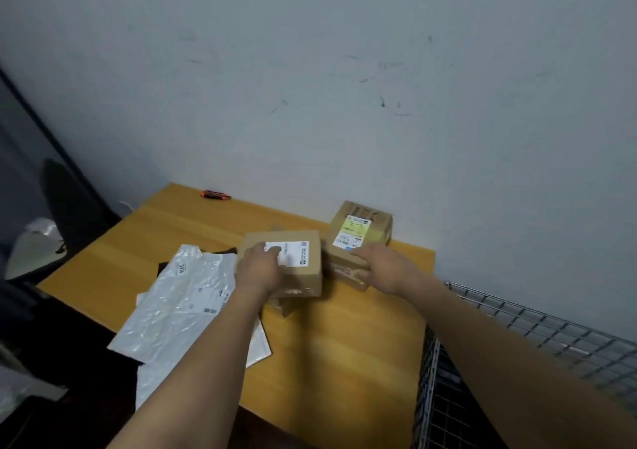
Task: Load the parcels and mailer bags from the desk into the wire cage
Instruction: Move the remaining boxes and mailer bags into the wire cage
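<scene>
Two cardboard parcels stand on the wooden desk (344, 345). My left hand (260, 269) grips the near left parcel with a white label (300, 266), thumb on its top. My right hand (386, 269) holds the near edge of the larger parcel with a yellow-green label (362, 231) by the wall. A smaller flat parcel (348, 272) lies under that one. White mailer bags (179, 307) and a black one (227, 251) lie at the left of the desk. The wire cage (551, 338) stands at the desk's right end.
An orange and black utility knife (215, 194) lies at the desk's far edge near the wall. A grey wall rises behind the desk. Dark furniture and a white plastic bag (34, 241) are at the left.
</scene>
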